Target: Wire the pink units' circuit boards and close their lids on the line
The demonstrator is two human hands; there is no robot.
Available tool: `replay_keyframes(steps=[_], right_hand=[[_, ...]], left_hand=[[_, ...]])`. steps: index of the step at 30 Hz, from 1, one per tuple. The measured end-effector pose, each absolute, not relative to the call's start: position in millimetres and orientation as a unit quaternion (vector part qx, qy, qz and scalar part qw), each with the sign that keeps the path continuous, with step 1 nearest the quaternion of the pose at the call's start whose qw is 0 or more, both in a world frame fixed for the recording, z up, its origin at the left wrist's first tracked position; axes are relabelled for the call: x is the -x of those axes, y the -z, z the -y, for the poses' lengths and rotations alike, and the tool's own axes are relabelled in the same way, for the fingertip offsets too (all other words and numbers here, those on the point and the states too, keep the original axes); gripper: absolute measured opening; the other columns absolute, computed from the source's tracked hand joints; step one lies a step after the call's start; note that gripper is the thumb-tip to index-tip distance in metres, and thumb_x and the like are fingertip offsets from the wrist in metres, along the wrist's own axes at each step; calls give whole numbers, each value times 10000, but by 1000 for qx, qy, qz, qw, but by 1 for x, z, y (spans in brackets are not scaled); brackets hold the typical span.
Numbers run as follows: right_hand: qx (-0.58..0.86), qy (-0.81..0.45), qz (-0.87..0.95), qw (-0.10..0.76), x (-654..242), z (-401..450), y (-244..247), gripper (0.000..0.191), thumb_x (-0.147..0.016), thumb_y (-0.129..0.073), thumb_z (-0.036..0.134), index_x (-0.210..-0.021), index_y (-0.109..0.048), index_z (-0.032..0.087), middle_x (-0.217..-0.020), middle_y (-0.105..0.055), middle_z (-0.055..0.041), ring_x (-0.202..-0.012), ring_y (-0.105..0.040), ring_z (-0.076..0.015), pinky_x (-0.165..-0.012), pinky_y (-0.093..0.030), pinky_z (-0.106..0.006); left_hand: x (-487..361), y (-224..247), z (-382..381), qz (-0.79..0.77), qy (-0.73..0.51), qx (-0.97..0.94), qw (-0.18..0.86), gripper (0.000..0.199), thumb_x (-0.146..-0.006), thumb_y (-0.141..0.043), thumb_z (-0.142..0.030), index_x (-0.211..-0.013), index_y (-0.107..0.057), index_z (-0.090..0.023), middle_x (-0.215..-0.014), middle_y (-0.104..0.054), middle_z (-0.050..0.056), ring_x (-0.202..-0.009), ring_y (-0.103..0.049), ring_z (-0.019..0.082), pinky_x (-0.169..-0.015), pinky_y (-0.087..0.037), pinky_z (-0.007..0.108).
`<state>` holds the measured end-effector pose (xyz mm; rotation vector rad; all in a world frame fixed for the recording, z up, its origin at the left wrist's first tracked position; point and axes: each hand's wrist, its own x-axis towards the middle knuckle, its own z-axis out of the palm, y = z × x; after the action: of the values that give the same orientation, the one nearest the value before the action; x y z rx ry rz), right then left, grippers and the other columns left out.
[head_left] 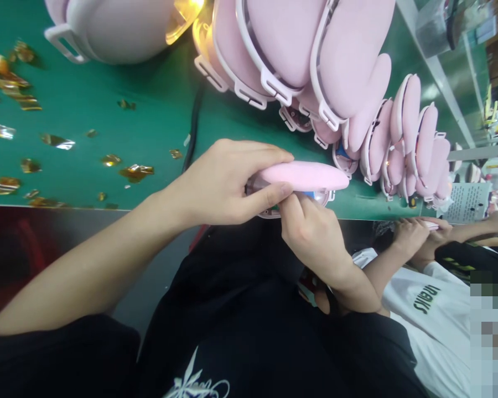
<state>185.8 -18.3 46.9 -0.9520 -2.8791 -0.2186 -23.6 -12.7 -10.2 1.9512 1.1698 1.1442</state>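
Note:
A pink rounded shell with a white-rimmed lower part (311, 176) is held between both hands at the green table's front edge. My left hand (236, 182) grips its left end, with the thumb across the near side and the fingers over the top. Below the shell, my right hand (311, 232) is closed against its near side, fingertips hidden at the gap between the two parts. Something blue shows inside that gap, just right of my left thumb.
Stacked pink shells (282, 44) line the back of the green table (157, 127), running to the right. Scraps of gold film (136, 172) lie at left. A dark cable (195, 127) crosses behind my left hand. At right, a person in a white shirt (427, 298) works at the same table.

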Motion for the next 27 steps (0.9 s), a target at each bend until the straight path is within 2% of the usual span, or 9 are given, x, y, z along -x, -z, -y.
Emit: replay_keyframes(steps=[4, 8, 11, 14, 18, 20, 22, 24, 27], right_hand=[[303, 119, 943, 66, -183, 27, -42, 149, -1105, -547, 144, -1136, -692, 155, -802, -756, -45, -664, -709, -159, -568, -506, -293], [254, 132, 948, 137, -199, 33, -29, 233, -1032, -607, 72, -1211, -752, 107, -1050, -859, -122, -995, -830, -221, -862, -678, -307], [237, 106, 951, 167, -210, 33, -25, 244, -1007, -614, 64, -1163, -795, 111, -1099, -865, -119, -1049, -832, -224, -963, -697, -325], [213, 63, 947, 230, -227, 29, -23, 245, -973, -631, 85, -1108, -810, 182, -1055, -865, -75, -967, -831, -197, -886, -715, -314], [271, 90, 853, 437, -268, 26, -11, 229, -952, -639, 163, -1058, -779, 310, -765, -792, 4, -668, -748, -199, -563, -615, -323], [373, 119, 779, 490, -287, 23, 0, 283, -962, -641, 229, -1196, -763, 332, -883, -818, -42, -746, -761, -259, -620, -627, -401], [458, 98, 761, 449, -296, 19, 12, 406, -1004, -619, 334, -1394, -700, 260, -1239, -806, -147, -1086, -773, -347, -863, -667, -527], [505, 26, 784, 360, -295, 14, 22, 488, -1063, -554, 405, -1489, -640, 183, -1456, -710, -199, -1329, -683, -361, -1061, -613, -575], [531, -64, 781, 322, -290, 6, 31, 396, -1110, -486, 347, -1414, -693, 200, -1381, -746, -153, -1262, -704, -271, -1086, -605, -458]], left_hand=[[26, 13, 12, -429, -438, -734, 293, 547, -1097, -488, -608, -1326, -752, -189, -1347, -784, 107, -1258, -756, 318, -1086, -620, 423], [26, 14, 14, -414, -443, -744, 281, 489, -1081, -569, -518, -1372, -731, -159, -1374, -768, 148, -1277, -750, 328, -1131, -625, 452], [27, 14, 16, -395, -448, -765, 240, 459, -1053, -610, -387, -1469, -663, -203, -1413, -751, 140, -1286, -749, 322, -1142, -638, 473], [31, 12, 18, -354, -447, -804, 166, 581, -1015, -586, -311, -1589, -539, -237, -1403, -750, 159, -1276, -756, 335, -1115, -663, 506], [25, 8, 26, -319, -397, -855, 103, 726, -941, -643, -256, -1645, -468, -273, -1410, -744, 158, -1310, -737, 375, -1076, -696, 519], [12, 9, 34, -323, -358, -870, 104, 674, -906, -671, -236, -1568, -552, -274, -1455, -718, 156, -1376, -687, 424, -1081, -691, 572], [-3, 13, 42, -358, -315, -874, 89, 511, -916, -713, -336, -1407, -642, -215, -1539, -642, 216, -1441, -604, 511, -1074, -656, 691], [-18, 18, 49, -401, -282, -871, 41, 494, -940, -755, -493, -1285, -654, -155, -1569, -574, 295, -1399, -593, 558, -1014, -640, 747], [-34, 24, 54, -402, -278, -872, -31, 501, -960, -804, -439, -1338, -648, -150, -1500, -611, 284, -1228, -682, 465, -934, -673, 623]])
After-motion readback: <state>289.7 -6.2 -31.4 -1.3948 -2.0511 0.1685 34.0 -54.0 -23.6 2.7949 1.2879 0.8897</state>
